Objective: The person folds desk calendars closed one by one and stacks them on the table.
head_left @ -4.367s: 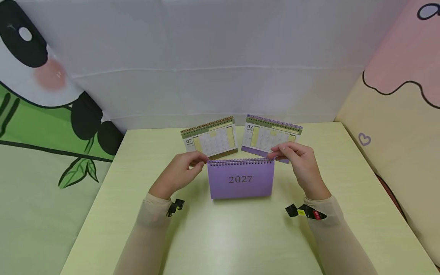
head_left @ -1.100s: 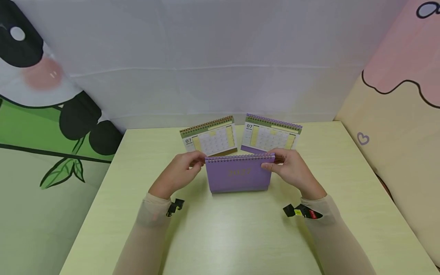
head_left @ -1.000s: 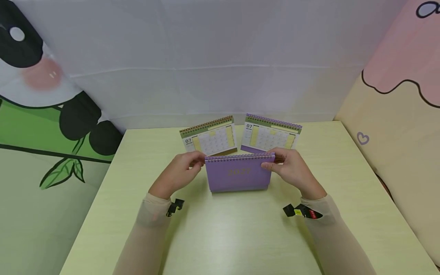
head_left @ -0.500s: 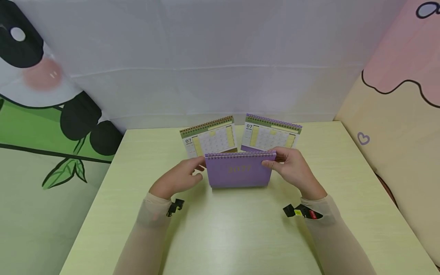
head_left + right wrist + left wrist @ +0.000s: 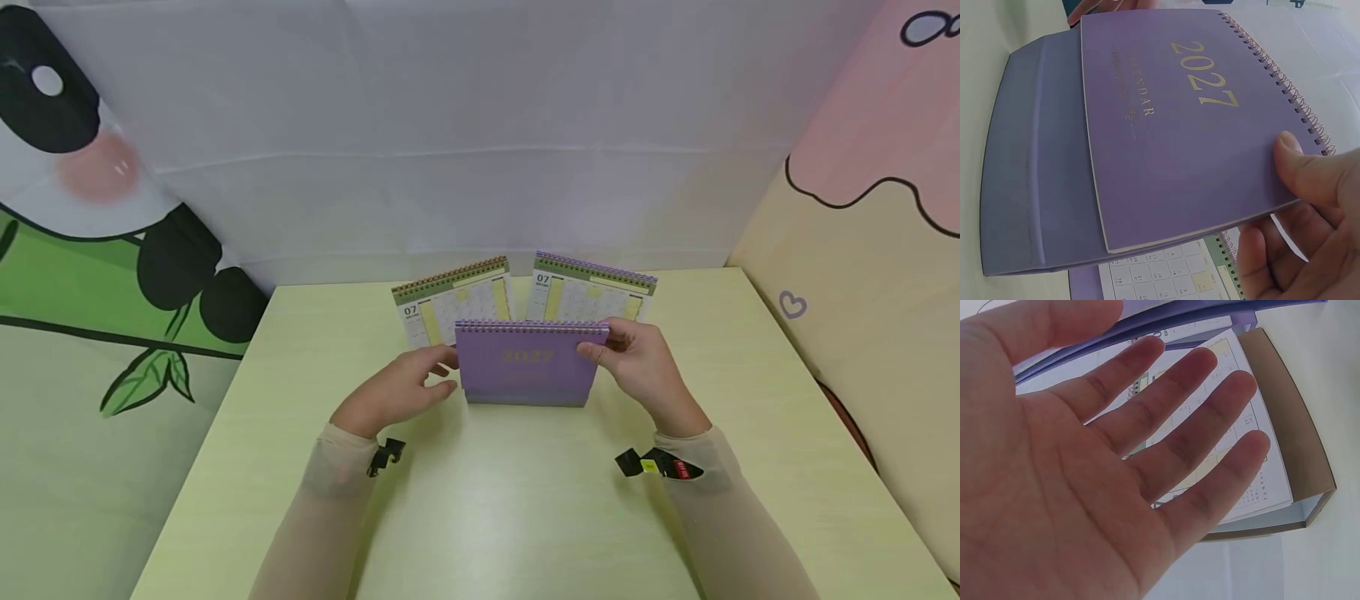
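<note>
A purple spiral-bound desk calendar with "2027" on its cover stands in the middle of the table in the head view. My right hand pinches its upper right corner, thumb on the cover and fingers behind. At its left edge is my left hand, fingers straight and spread in the left wrist view, fingertips right by the calendar's side. Behind stand two more desk calendars turned to month 07: a brown-based one at left and a purple-based one at right, their lower parts partly hidden.
The pale wooden table reaches back to a white cloth backdrop. A cartoon-printed panel borders it on the left, and a cream and pink one on the right.
My right hand has taken hold of the purple calendar's upper right corner. The calendar has shifted back toward the other two. My left hand has released its upper left corner and spread its fingers.
</note>
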The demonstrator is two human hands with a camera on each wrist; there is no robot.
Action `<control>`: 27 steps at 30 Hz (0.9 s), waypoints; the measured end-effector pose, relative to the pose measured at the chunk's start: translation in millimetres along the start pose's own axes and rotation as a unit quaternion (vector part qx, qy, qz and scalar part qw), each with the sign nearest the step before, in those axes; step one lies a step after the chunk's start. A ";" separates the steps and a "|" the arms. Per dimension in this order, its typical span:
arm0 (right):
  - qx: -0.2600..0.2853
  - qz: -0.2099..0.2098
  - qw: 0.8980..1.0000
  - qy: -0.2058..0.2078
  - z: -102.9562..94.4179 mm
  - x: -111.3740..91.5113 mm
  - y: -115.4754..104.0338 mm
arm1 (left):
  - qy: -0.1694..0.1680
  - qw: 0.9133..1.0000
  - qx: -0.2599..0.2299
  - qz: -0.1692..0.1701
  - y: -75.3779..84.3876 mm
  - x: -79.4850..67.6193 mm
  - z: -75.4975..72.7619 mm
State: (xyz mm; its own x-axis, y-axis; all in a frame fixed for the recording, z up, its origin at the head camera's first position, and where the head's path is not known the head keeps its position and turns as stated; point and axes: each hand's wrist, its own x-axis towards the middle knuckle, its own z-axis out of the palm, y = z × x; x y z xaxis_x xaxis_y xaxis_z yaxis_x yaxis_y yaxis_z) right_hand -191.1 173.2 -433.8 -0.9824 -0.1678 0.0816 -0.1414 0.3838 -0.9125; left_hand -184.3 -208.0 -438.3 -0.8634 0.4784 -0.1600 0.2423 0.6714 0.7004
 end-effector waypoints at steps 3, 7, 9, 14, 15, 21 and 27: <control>0.000 0.001 1.000 -0.001 0.0 0.4 0.3 | -0.003 1.000 -0.006 0.004 -0.4 1.7 2.0; 0.008 0.001 1.000 -0.003 -0.1 0.9 0.2 | -0.007 1.000 -0.010 0.016 -1.0 3.6 3.8; 0.013 0.003 1.000 -0.002 -0.3 1.0 0.2 | -0.009 1.000 -0.011 0.023 -1.5 4.4 4.5; 0.027 0.004 1.000 0.005 -1.2 0.9 0.2 | -0.010 0.999 -0.013 0.027 -1.9 5.3 6.4; 0.031 0.003 1.000 0.005 -1.2 0.9 0.1 | -0.010 1.000 -0.011 0.026 -1.6 5.3 7.0; 0.044 0.000 0.999 0.013 -1.3 0.9 0.5 | 0.002 1.000 -0.007 0.020 1.0 6.0 8.9; 0.053 0.010 0.998 0.024 -2.2 0.3 0.3 | 0.013 1.000 -0.005 0.019 5.1 6.4 9.2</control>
State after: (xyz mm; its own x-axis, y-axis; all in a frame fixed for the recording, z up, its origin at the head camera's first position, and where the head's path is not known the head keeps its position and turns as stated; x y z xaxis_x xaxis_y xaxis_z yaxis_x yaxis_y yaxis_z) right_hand -191.7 175.3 -433.2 -0.9901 -0.1158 0.0791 -0.1097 0.2876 -0.9514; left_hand -184.5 -196.3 -442.2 -0.8653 0.4880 -0.1146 0.2704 0.6468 0.7131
